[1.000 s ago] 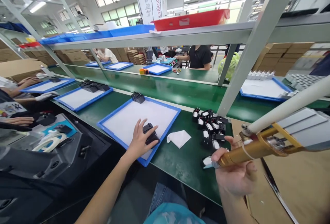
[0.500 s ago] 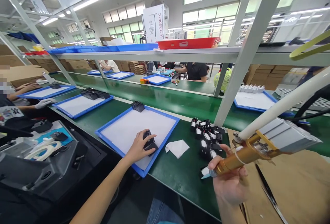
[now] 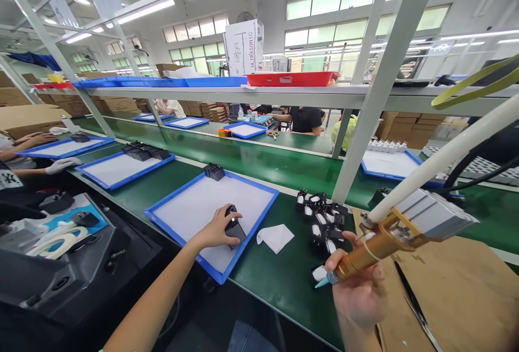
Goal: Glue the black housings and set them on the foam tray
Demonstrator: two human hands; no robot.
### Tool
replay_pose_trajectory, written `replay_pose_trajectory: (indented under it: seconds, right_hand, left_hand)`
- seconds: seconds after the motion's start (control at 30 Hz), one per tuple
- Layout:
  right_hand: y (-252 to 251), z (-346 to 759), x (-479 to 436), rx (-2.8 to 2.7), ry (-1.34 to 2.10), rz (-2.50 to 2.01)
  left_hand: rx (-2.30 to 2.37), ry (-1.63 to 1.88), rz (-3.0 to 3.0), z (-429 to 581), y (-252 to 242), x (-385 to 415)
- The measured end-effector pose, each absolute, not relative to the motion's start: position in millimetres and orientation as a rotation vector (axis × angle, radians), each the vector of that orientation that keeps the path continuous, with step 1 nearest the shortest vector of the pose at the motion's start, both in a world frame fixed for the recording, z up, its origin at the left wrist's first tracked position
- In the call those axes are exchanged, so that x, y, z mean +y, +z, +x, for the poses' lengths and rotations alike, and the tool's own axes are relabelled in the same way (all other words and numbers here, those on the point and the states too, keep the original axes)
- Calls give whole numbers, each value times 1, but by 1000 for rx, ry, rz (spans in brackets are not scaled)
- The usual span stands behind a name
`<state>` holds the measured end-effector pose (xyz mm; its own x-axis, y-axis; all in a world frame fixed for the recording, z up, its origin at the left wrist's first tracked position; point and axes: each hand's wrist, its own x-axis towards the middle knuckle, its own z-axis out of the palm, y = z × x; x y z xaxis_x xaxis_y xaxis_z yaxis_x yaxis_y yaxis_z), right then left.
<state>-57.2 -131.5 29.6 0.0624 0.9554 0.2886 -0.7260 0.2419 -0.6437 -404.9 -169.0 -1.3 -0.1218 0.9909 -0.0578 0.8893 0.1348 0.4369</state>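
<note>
My left hand (image 3: 214,228) has its thumb and fingers around a black plastic housing (image 3: 235,231), which rests at the right side of a white-lined, blue-rimmed tray (image 3: 252,233). My right hand (image 3: 359,281) grips a gold glue dispensing gun (image 3: 359,257) with a pale blue tip (image 3: 323,282) pointing left. Beside that tip lies a black part with a white face (image 3: 318,272). Several more black-and-white parts (image 3: 320,217) are clustered just beyond my right hand. A row of black housings (image 3: 214,171) stands at the tray's far edge.
A folded white cloth (image 3: 276,237) lies right of the tray. Tweezers (image 3: 413,298) rest on brown cardboard (image 3: 466,292). A slanting white pole (image 3: 438,163) and a shelf post (image 3: 381,92) rise at right. A co-worker's gloved hand (image 3: 62,165) is at left.
The camera view has shifted slightly. My left hand stays around the black housing in the tray, and my right hand still holds the glue gun in nearly the same place.
</note>
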Motion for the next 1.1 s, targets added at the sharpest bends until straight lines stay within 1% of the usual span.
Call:
replay_pose_trajectory:
  seconds: [0.2, 0.47, 0.77, 1.1]
  right_hand:
    - [29, -56, -130, -743, 1322, -352]
    - [30, -54, -133, -769, 1309, -346]
    - [28, -52, -133, -746, 1314, -335]
    - [25, -52, -133, -762, 1309, -315]
  left_hand:
    - [2075, 460, 1787, -415, 2, -161]
    - [2127, 222, 1722, -408, 4, -159]
    - [2200, 190, 1614, -410, 2, -157]
    - [2204, 209, 1749, -388, 8, -168]
